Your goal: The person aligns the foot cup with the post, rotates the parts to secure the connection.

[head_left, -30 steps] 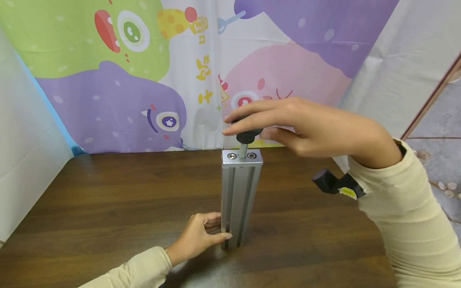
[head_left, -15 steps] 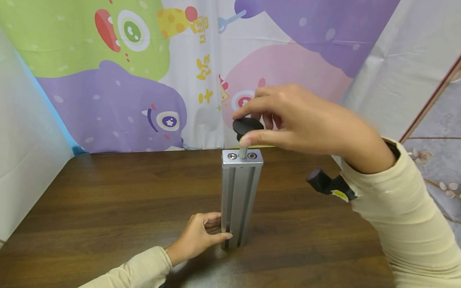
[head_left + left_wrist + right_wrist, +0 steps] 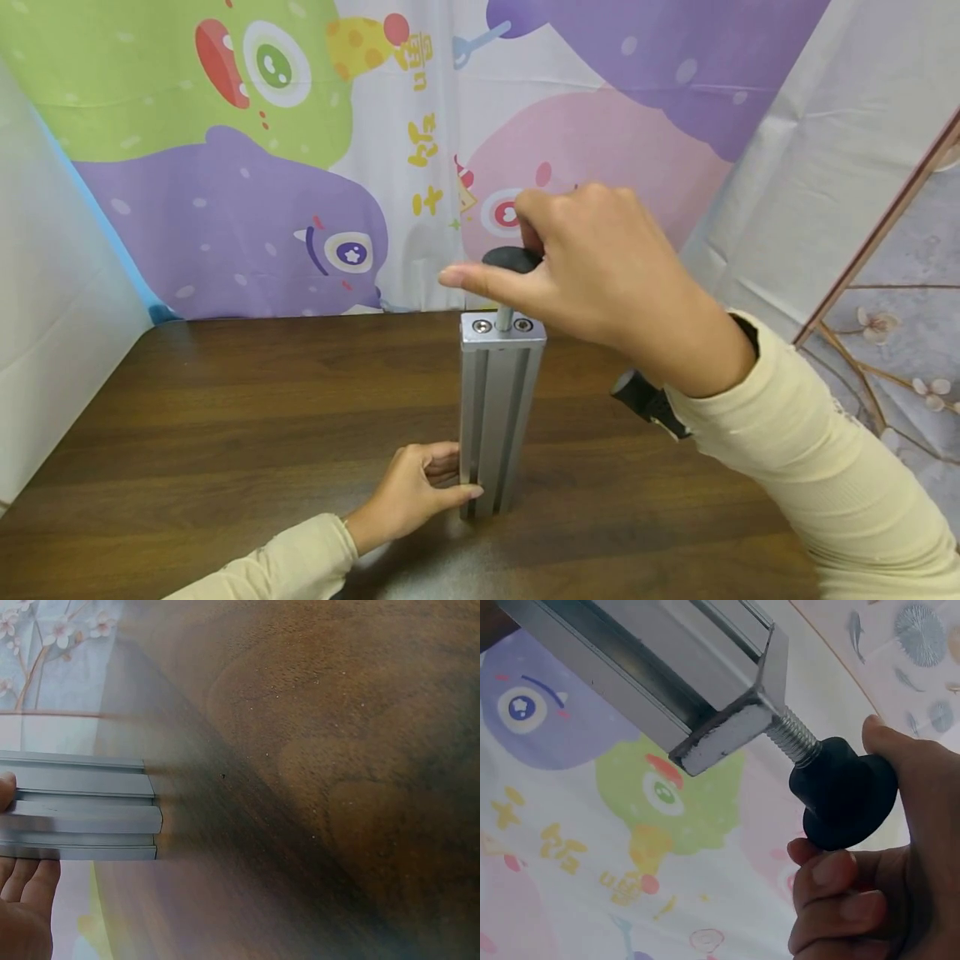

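Observation:
A silver aluminium profile [image 3: 501, 417] stands upright on the wooden table, with two screws visible in its top plate. From that plate rises the threaded stem [image 3: 793, 739] of a black levelling foot [image 3: 508, 259], its round disc uppermost. Low on the profile, my left hand [image 3: 408, 496] grips the side, thumb in front and the other fingers behind. In the left wrist view, the profile's lower end [image 3: 82, 817] lies between thumb and fingers. My right hand [image 3: 600, 267] holds the disc's edge between its thumb and curled fingers, as the right wrist view shows.
Behind the table [image 3: 262, 400] hangs a cartoon-printed curtain [image 3: 300, 208]. White sheeting [image 3: 67, 292] walls the left side, and a flower-patterned panel [image 3: 911, 333] is at the far right. A black camera mount [image 3: 648, 404] sticks out from the right wrist.
My right hand went from straight fingers over the levelling foot to thumb and fingers around its disc, then turned, bringing the wrist lower and leftward. My left hand and the profile stayed put.

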`<action>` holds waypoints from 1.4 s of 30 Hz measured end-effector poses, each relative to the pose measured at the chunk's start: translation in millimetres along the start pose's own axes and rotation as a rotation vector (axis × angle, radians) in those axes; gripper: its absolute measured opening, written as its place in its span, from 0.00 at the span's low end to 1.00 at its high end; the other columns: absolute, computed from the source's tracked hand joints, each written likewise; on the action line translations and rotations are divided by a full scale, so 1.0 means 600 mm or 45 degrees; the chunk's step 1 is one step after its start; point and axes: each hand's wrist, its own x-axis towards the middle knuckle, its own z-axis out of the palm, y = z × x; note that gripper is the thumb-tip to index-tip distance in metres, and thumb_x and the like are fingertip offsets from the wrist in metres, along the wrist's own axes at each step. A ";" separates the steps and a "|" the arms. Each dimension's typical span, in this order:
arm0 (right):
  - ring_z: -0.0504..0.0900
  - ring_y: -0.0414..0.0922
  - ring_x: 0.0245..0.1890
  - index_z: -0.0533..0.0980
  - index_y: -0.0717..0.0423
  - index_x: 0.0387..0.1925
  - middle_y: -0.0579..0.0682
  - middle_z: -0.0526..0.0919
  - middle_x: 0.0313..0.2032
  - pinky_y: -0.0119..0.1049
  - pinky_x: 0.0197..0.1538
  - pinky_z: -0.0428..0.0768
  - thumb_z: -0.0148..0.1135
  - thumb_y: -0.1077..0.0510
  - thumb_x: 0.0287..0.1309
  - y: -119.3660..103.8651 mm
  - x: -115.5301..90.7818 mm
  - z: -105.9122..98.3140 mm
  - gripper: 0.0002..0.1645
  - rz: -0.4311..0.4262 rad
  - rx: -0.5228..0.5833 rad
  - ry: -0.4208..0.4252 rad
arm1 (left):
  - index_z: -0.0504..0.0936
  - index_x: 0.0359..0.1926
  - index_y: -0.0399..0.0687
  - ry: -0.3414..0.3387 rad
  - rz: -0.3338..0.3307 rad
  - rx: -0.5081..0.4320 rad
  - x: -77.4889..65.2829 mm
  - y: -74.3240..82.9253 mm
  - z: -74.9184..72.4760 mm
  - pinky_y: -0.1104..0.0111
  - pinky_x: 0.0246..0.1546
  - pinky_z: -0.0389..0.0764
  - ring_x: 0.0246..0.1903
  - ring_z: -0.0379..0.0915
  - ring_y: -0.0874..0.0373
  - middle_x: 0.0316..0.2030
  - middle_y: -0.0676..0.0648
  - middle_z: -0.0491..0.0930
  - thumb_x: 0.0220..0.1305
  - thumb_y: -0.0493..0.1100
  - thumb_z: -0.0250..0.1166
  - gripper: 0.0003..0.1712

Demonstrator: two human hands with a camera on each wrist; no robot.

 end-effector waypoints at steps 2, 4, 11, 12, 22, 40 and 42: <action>0.64 0.45 0.15 0.66 0.52 0.16 0.46 0.66 0.13 0.37 0.17 0.66 0.61 0.25 0.48 -0.002 0.000 -0.001 0.36 0.016 -0.018 -0.024 | 0.81 0.45 0.28 0.003 -0.007 0.002 0.000 -0.001 0.000 0.67 0.46 0.83 0.43 0.82 0.44 0.41 0.36 0.84 0.51 0.38 0.75 0.23; 0.66 0.45 0.15 0.66 0.51 0.17 0.46 0.67 0.13 0.37 0.18 0.68 0.60 0.25 0.50 -0.002 0.000 -0.004 0.35 0.019 -0.032 -0.062 | 0.81 0.45 0.28 0.005 -0.015 0.007 0.000 -0.001 0.001 0.67 0.46 0.83 0.43 0.82 0.44 0.41 0.36 0.84 0.50 0.38 0.75 0.23; 0.76 0.38 0.22 0.78 0.47 0.40 0.38 0.79 0.25 0.33 0.29 0.76 0.51 0.25 0.57 0.032 0.002 -0.025 0.32 -0.079 0.037 -0.305 | 0.81 0.46 0.28 0.002 -0.002 0.029 0.002 0.001 -0.001 0.66 0.45 0.84 0.43 0.82 0.44 0.41 0.36 0.84 0.50 0.38 0.75 0.24; 0.77 0.36 0.26 0.77 0.47 0.47 0.38 0.81 0.31 0.32 0.33 0.76 0.51 0.26 0.58 0.041 0.001 -0.029 0.33 -0.133 0.059 -0.352 | 0.81 0.46 0.28 0.001 -0.001 0.028 0.003 0.001 -0.001 0.66 0.45 0.84 0.43 0.82 0.44 0.41 0.36 0.84 0.51 0.38 0.75 0.24; 0.60 0.38 0.69 0.63 0.39 0.69 0.37 0.62 0.69 0.38 0.69 0.66 0.52 0.71 0.63 0.080 0.005 -0.045 0.37 -0.709 0.366 -0.546 | 0.81 0.46 0.28 -0.001 -0.014 0.013 0.003 -0.001 0.001 0.66 0.46 0.84 0.43 0.82 0.43 0.41 0.36 0.84 0.50 0.37 0.75 0.23; 0.57 0.37 0.13 0.60 0.48 0.17 0.40 0.59 0.12 0.30 0.16 0.57 0.59 0.24 0.49 0.019 -0.003 0.005 0.36 -0.233 -0.043 0.078 | 0.80 0.46 0.28 0.005 -0.024 0.030 0.000 -0.002 0.001 0.65 0.46 0.84 0.44 0.81 0.42 0.42 0.35 0.84 0.50 0.38 0.75 0.24; 0.53 0.38 0.14 0.58 0.49 0.15 0.42 0.55 0.11 0.32 0.15 0.55 0.58 0.24 0.50 0.015 -0.004 0.008 0.38 -0.184 -0.068 0.101 | 0.80 0.46 0.28 0.003 -0.028 0.027 0.000 -0.002 0.001 0.65 0.46 0.83 0.44 0.81 0.42 0.42 0.35 0.84 0.50 0.38 0.75 0.24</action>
